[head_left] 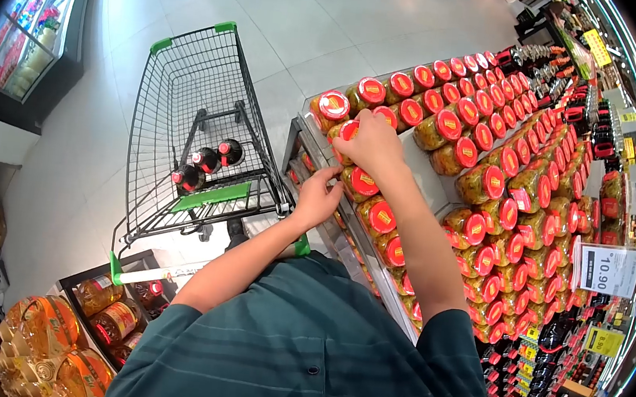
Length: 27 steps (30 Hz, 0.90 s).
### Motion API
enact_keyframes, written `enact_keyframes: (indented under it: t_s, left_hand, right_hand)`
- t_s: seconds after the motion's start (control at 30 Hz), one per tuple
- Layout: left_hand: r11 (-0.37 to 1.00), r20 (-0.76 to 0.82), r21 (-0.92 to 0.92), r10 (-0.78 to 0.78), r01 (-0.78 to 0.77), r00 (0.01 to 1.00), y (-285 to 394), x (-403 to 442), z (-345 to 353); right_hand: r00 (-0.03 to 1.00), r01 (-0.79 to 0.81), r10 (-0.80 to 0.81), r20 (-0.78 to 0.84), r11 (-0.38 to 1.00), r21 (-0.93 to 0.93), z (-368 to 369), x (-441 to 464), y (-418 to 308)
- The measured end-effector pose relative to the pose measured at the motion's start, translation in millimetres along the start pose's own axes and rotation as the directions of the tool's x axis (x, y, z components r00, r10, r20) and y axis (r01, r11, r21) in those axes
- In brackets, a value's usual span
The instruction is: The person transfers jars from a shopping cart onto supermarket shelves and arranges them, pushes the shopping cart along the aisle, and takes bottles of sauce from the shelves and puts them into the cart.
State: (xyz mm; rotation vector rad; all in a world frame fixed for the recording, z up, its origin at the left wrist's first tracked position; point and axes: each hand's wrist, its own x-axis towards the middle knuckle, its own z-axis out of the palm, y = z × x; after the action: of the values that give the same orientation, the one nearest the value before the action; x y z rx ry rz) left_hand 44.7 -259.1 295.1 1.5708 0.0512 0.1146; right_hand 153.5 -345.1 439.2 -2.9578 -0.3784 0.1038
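We had both hands at the jar stack, centre frame: tip risk.
Our right hand (pixel 377 141) curled its fingers over a red-lidded, round glass jar (pixel 347 129); couldn't tell if clamped. Our left hand (pixel 318 200) sat lower, fingers loosely apart. Tight packing could've snagged the red-lidded corner jar (pixel 334 106) and tipped it. Left of centre, a black wire cart with green corners (pixel 226 27), carrying dark bottles (pixel 206 160), limited our elbow room.

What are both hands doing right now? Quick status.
Left hand: partly open, at the jar display's edge; nothing visibly held.
Right hand: fingers curled over a red-lidded jar; firmness of grip cannot be told.
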Motion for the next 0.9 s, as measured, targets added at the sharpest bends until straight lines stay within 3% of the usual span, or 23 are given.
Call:
enact_keyframes:
  t_s: [0.1, 0.13, 0.17, 0.27, 0.4, 0.43, 0.47, 0.5, 0.6, 0.77, 0.9]
  left_hand:
    - [0.957, 0.126, -0.140, -0.238, 0.254, 0.963, -5, 3, -7]
    - [0.986, 0.090, -0.132, -0.093, 0.104, 0.992, -11, 3, -10]
    - [0.989, 0.084, -0.091, -0.107, 0.114, 0.991, -19, 6, -17]
    - [0.877, 0.094, -0.373, -0.289, 0.303, 0.953, -11, 20, -31]
    - [0.856, 0.180, -0.355, -0.332, 0.376, 0.926, 22, 42, -43]
    - [0.932, 0.210, -0.220, -0.244, 0.289, 0.947, 14, 50, -48]
    - [0.980, 0.249, -0.088, -0.154, 0.181, 0.956, 5, 55, -51]
    - [0.873, 0.270, -0.296, -0.312, 0.387, 0.911, 18, 56, -47]
    - [0.952, 0.300, -0.098, -0.249, 0.289, 0.921, 33, 56, -40]
    - [0.932, 0.282, -0.107, -0.305, 0.345, 0.910, 35, 51, -37]
    - [0.896, 0.331, -0.201, -0.318, 0.396, 0.888, 2, 60, -43]
  right_hand:
    - [1.000, 0.011, -0.010, -0.004, 0.999, 0.039, 7, 2, -3]
    - [1.000, -0.023, 0.024, -0.011, 0.998, 0.055, 8, 1, 0]
    - [0.998, -0.058, 0.056, 0.026, 0.995, 0.078, 7, -1, -2]
    - [0.977, -0.194, 0.181, 0.110, 0.974, 0.119, 16, 3, -11]
    - [0.965, -0.252, 0.261, -0.013, 0.945, 0.210, 16, -9, -23]
    - [0.955, -0.261, 0.284, -0.085, 0.942, 0.213, 20, -8, -25]
    - [0.961, -0.254, 0.271, -0.053, 0.942, 0.219, 24, -9, -24]
    - [0.954, -0.264, 0.287, -0.088, 0.942, 0.208, 33, -7, -25]
    - [0.944, -0.277, 0.300, -0.139, 0.947, 0.165, 40, -6, -25]
    - [0.958, -0.247, 0.266, -0.105, 0.954, 0.170, 31, -12, -25]
    - [0.953, -0.223, 0.245, -0.179, 0.966, 0.133, 58, 0, -19]
